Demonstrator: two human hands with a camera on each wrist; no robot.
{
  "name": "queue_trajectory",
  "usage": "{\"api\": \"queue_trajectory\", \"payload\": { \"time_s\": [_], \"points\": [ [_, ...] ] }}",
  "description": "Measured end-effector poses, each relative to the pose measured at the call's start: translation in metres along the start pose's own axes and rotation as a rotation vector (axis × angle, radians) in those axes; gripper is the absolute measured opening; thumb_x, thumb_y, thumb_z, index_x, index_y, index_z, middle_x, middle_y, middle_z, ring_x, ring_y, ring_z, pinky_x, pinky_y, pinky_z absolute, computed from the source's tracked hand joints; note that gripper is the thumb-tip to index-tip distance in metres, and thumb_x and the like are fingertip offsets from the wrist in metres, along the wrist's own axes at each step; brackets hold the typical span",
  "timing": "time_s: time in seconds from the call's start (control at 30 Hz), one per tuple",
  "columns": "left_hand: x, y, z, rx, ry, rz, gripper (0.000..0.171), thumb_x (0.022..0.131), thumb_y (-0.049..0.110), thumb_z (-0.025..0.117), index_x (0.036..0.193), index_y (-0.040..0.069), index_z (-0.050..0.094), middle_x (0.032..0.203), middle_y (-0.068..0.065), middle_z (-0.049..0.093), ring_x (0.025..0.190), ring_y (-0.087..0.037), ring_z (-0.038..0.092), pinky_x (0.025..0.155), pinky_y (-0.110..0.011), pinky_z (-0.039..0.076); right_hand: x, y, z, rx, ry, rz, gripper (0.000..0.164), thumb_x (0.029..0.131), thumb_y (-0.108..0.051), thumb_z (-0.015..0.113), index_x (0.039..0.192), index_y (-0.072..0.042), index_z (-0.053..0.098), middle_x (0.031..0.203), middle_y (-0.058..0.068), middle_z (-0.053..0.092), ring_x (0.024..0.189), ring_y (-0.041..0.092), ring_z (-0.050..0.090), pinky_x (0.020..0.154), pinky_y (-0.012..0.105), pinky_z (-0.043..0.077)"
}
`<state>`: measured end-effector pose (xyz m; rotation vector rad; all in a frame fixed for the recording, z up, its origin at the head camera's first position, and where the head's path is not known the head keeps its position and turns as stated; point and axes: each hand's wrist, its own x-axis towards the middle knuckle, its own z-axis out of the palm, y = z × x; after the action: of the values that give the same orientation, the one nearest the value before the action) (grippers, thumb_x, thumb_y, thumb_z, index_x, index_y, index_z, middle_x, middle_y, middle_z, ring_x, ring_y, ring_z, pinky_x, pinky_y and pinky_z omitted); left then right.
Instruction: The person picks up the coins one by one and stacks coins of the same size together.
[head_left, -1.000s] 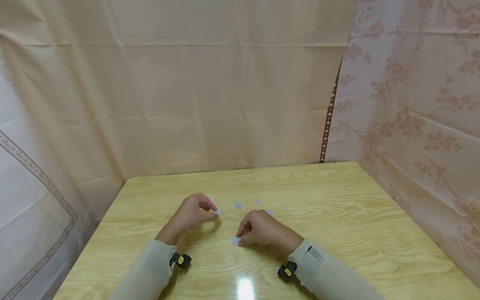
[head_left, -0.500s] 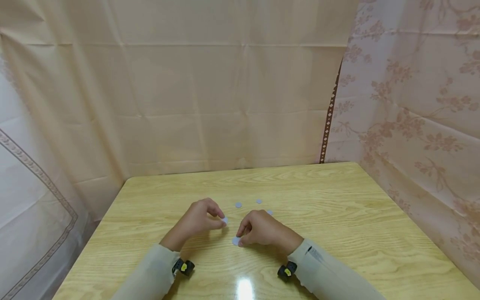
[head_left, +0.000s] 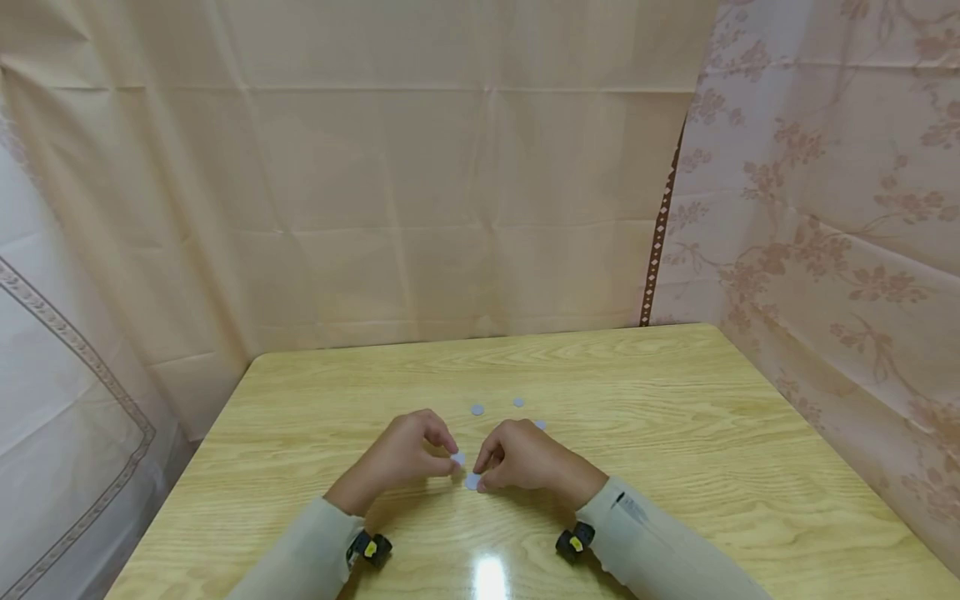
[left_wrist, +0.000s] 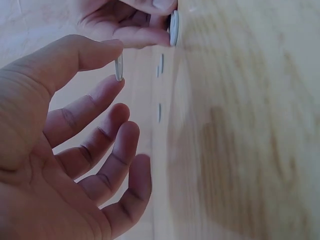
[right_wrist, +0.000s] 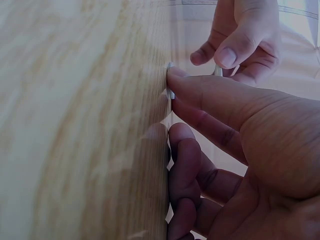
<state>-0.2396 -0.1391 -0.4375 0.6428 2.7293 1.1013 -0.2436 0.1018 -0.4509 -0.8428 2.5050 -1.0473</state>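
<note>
Two hands work close together over a wood-grain table, each with one pale disc at its fingertips. My left hand pinches a raised disc by its rim between thumb and index finger, the other three fingers loosely bent and touching nothing. I hold it off the wood and roughly level, likely so that its faces stay uncovered and its edge can be steered. Just beside it, my right hand grips a lower disc between thumb and index finger, down at the tabletop; whether it lies fully flat I cannot tell. The remaining right fingers are curled down by the wood, probably to brace the hand and stop the disc sliding.

Past my knuckles three more discs lie apart from one another: a left disc, a farthest disc and a partly hidden disc, the last tucked behind my right hand.

Room is tightest between my hands, where a narrow gap parts the two held discs. Wider stretches of wood run outward to left and right. The table's back edge, along a beige curtain, sits well apart from my fingertips; a floral cloth hangs past the right-hand edge, and the near edge is out of frame.
</note>
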Motion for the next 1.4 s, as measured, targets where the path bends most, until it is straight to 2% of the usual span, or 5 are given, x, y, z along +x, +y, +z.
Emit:
{"api": "queue_trajectory", "payload": {
  "time_s": [0.27,0.53,0.87,1.4],
  "points": [
    [-0.001,-0.001,0.007,-0.01,-0.034,0.015,0.016,0.081,0.027,0.089,0.085,0.021,0.075,0.103,0.008,0.066,0.096,-0.017,0.062,0.086,-0.041,0.054,0.0,0.0,0.0,0.005,-0.004,-0.002,0.009,0.083,-0.019,0.088,0.088,-0.018,0.081,0.067,-0.007,0.069,0.052,0.003,0.05,0.049,0.019,0.039],
    [-0.003,0.002,0.011,-0.014,-0.07,0.029,0.016,0.081,0.024,0.089,0.085,0.018,0.074,0.1,0.006,0.066,0.093,-0.017,0.062,0.082,-0.037,0.053,0.0,-0.001,0.0,0.01,-0.004,-0.002,0.009,0.083,-0.018,0.088,0.088,-0.018,0.081,0.067,-0.007,0.069,0.052,0.003,0.05,0.048,0.019,0.039],
    [-0.002,0.006,0.015,0.024,-0.091,0.011,0.014,0.079,0.021,0.089,0.08,0.019,0.075,0.099,0.003,0.065,0.091,-0.019,0.058,0.08,-0.037,0.05,-0.001,-0.002,-0.001,0.012,-0.007,0.003,0.009,0.083,-0.018,0.088,0.089,-0.018,0.081,0.067,-0.006,0.069,0.053,0.003,0.05,0.049,0.02,0.04],
    [0.003,0.007,0.021,0.073,-0.104,-0.017,0.013,0.077,0.021,0.09,0.077,0.022,0.077,0.096,0.007,0.065,0.085,-0.015,0.056,0.075,-0.032,0.046,0.0,0.0,0.0,0.011,-0.005,0.003,0.009,0.082,-0.017,0.088,0.088,-0.019,0.081,0.066,-0.006,0.068,0.052,0.004,0.05,0.049,0.02,0.04]
  ]
}}
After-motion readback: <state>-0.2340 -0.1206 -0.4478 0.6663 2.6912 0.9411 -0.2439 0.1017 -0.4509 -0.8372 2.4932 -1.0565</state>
